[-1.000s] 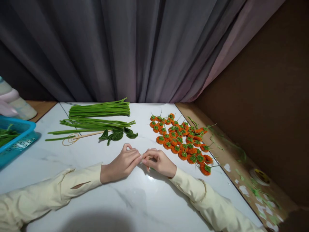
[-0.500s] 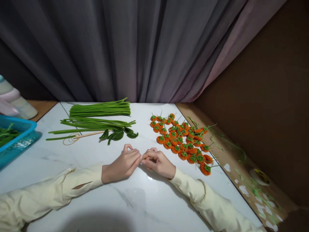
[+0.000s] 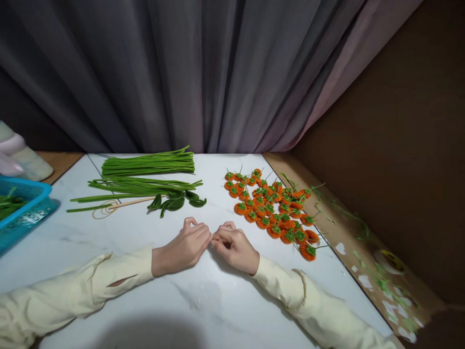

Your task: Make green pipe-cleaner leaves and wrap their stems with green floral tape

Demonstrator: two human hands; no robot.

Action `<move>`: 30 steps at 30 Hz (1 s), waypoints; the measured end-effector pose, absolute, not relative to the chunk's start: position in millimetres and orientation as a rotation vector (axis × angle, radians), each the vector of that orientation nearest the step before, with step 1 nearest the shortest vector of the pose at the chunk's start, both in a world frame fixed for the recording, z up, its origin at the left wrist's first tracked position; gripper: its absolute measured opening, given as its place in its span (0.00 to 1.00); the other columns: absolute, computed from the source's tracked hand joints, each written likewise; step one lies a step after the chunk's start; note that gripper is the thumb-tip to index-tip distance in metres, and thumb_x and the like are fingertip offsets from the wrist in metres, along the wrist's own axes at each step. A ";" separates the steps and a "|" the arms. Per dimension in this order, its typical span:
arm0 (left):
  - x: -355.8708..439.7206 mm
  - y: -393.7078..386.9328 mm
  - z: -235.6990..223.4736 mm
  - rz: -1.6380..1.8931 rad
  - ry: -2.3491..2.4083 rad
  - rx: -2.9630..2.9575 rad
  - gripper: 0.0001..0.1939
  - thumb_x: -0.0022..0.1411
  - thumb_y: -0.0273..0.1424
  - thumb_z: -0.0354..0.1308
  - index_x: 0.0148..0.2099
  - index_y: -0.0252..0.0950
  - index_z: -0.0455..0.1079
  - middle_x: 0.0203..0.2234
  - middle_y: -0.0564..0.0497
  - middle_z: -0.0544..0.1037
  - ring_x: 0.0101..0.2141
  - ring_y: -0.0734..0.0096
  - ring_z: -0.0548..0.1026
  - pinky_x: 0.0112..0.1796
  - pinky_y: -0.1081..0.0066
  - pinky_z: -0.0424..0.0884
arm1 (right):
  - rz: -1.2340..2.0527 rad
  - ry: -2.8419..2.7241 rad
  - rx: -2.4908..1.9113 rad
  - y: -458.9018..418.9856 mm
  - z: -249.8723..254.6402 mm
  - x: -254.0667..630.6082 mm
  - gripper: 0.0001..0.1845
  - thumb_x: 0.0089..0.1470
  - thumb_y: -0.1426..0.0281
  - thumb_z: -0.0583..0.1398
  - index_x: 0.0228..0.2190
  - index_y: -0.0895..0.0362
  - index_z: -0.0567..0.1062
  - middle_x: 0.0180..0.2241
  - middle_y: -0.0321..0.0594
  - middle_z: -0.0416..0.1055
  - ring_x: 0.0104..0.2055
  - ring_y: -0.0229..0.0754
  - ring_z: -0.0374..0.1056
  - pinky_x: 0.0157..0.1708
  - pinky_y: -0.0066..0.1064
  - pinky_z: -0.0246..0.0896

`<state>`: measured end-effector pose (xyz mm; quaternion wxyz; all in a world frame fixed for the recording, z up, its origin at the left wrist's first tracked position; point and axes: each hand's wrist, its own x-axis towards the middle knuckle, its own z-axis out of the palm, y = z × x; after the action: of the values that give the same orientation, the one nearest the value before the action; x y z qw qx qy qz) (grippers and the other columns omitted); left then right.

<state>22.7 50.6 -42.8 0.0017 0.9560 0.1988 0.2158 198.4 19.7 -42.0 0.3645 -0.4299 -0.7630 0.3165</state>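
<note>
Right hand (image 3: 236, 248) is rolling inward, its wrist sliding a touch left and toward the near edge, while left hand (image 3: 183, 248) is holding its place. Fingers on both are curling narrow, and the tips are meeting over the middle of the worktop (image 3: 214, 300); whatever they are pinching is hiding there between them, so I cannot tell what it is. Toward the far edge, fuzzy green stems (image 3: 148, 164) are lying in two bundles, the back one thick, the front one looser, overlapping too closely for a count. One wooden stick (image 3: 134, 201) is resting just in front, thin tan loops (image 3: 105, 210) circling its left end. Near its right end, velvety dark leaves (image 3: 176, 201) are curving in a small heap, at least five showing. Over by the right edge, woolly orange discs (image 3: 286, 224) are crowding together, well over twenty, wearing green tops and wiry stalks. One blue basket (image 3: 22, 230), its plastic wall full of holes, is sitting by the left edge with greenery (image 3: 10, 202) inside. Beyond the right edge, one roll (image 3: 389, 262) is lying near white scraps (image 3: 365, 281), any print on it too small to read.
</note>
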 end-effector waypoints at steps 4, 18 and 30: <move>23.7 50.5 -42.6 0.656 0.649 3.021 0.14 0.63 0.19 0.37 0.29 0.33 0.59 0.22 0.51 0.65 0.25 0.70 0.61 0.36 0.65 0.54 | 0.738 -1.979 -1.132 17.8 -42.2 196.5 0.11 0.52 0.74 0.53 0.19 0.57 0.64 0.18 0.31 0.59 0.23 0.35 0.57 0.40 0.33 0.55; 24.0 49.4 -43.5 0.594 0.692 3.039 0.14 0.62 0.18 0.38 0.28 0.33 0.59 0.23 0.51 0.66 0.26 0.69 0.62 0.37 0.63 0.55 | 0.500 -2.001 -1.152 13.4 -50.3 188.6 0.12 0.51 0.75 0.51 0.19 0.55 0.55 0.19 0.33 0.54 0.23 0.37 0.53 0.34 0.32 0.53; 23.7 49.8 -42.1 0.657 0.733 2.948 0.15 0.63 0.19 0.37 0.28 0.33 0.59 0.22 0.51 0.65 0.25 0.70 0.61 0.37 0.63 0.54 | 0.725 -1.915 -1.237 16.3 -45.0 192.1 0.11 0.51 0.74 0.53 0.19 0.57 0.65 0.19 0.34 0.59 0.25 0.36 0.55 0.30 0.29 0.54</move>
<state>23.7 49.8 -42.1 0.0170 0.9484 0.2358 0.2115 192.1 16.3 -45.0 0.3658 -0.4814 -0.7449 0.2822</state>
